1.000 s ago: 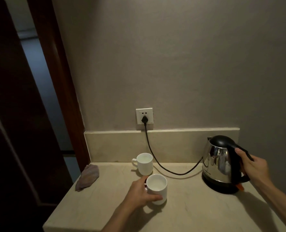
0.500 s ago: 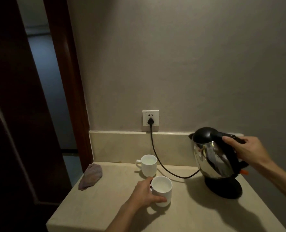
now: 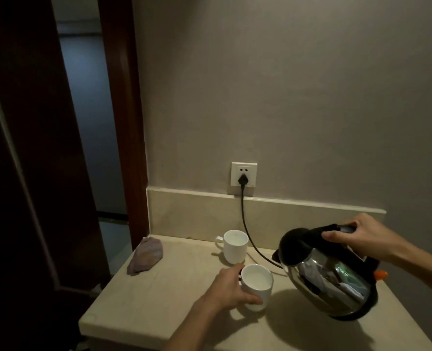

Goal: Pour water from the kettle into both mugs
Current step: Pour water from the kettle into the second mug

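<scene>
Fingers (image 3: 336,235) grip kettle (image 3: 328,277); cord (image 3: 248,236) (plugged in) passes far mug (image 3: 235,247).

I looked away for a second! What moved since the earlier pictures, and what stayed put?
The right hand lifted the kettle off its base, carried it left toward the near mug and tipped its spout down; no water stream shows yet. It took hold of nothing new and let nothing go. The left hand kept its grip on the near mug; the far mug, cloth and plugged-in cord stayed put.

Kettle (image 3: 334,282) — mirror-bright metal, black plastic; countertop (image 3: 159,300) — smooth stone.
</scene>
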### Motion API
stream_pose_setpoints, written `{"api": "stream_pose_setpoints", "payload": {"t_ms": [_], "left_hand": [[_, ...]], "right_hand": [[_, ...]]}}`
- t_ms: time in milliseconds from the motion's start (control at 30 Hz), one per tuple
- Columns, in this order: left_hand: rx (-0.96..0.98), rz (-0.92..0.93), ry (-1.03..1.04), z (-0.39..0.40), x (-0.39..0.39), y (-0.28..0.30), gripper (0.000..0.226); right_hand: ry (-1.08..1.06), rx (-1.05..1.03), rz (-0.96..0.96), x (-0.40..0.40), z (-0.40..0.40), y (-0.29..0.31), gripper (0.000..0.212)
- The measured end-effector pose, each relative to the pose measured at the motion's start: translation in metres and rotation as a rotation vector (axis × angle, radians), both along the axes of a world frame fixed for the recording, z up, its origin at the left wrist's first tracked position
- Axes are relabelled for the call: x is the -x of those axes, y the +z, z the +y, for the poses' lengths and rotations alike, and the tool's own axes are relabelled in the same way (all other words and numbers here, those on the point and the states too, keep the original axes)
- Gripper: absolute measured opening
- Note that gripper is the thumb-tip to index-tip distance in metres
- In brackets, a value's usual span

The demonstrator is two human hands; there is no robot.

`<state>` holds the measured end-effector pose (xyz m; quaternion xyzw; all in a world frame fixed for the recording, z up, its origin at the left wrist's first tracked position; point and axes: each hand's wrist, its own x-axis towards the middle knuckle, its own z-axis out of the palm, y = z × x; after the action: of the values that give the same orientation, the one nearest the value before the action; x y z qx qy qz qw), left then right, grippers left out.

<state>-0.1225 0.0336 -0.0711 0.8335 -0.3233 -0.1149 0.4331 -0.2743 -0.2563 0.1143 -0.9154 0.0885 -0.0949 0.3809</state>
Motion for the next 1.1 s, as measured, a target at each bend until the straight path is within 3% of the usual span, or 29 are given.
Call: {"api": "stream_pose_setpoints", "payload": {"t_ms": [267, 500, 1100], "left_hand": [[-0.001, -0.008, -0.027, 0.000, -0.006, -0.006, 0.086], [0.001, -0.004, -0.023, 0.000, -0.007, -0.009, 0.086], [-0.006, 0.011, -0.019, 0.001, -0.003, -0.006, 0.088]], "right_hand": [[0.136, 0.025, 0.148, -0.018, 0.027, 0.003, 0.050], [0.148, 0.072, 0.222, -0.033, 0.035, 0.014, 0.028], [0.177, 0.332, 0.367, -0.064, 0.050, 0.041, 0.034]]}}
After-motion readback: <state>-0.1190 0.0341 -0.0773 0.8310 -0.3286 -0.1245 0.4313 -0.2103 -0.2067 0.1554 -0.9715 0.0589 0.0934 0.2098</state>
